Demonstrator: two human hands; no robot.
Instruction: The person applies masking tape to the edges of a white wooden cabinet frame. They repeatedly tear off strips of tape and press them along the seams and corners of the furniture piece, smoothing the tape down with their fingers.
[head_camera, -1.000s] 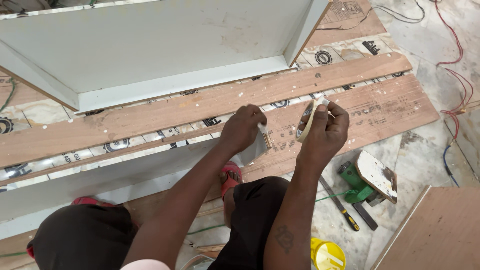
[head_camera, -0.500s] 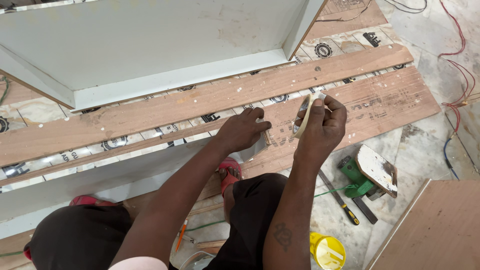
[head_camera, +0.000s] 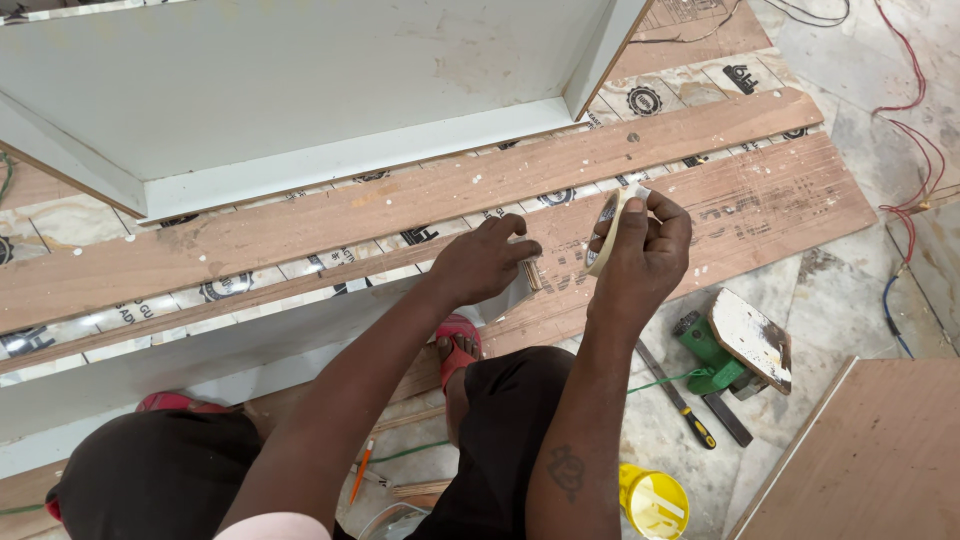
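Note:
My right hand (head_camera: 645, 255) holds a roll of cream masking tape (head_camera: 604, 230) upright by its rim, above a wide plywood board (head_camera: 760, 195). My left hand (head_camera: 482, 262) is closed around a thin strip of wood (head_camera: 531, 274) and rests on the end of a white laminated panel (head_camera: 180, 360), just left of the tape roll. The two hands are a short way apart. My knees and a red sandal (head_camera: 457, 345) are below the hands.
A large white cabinet panel (head_camera: 300, 90) lies across the top. A long reddish plank (head_camera: 400, 205) runs under it. A green power tool (head_camera: 715, 355), a screwdriver (head_camera: 680, 400), a yellow lid (head_camera: 652, 502), a plywood sheet (head_camera: 870, 460) and red cables (head_camera: 915, 130) lie at the right.
Both hands have stayed close together over the boards. The right hand with the tape roll has turned slightly, and the view has shifted a little.

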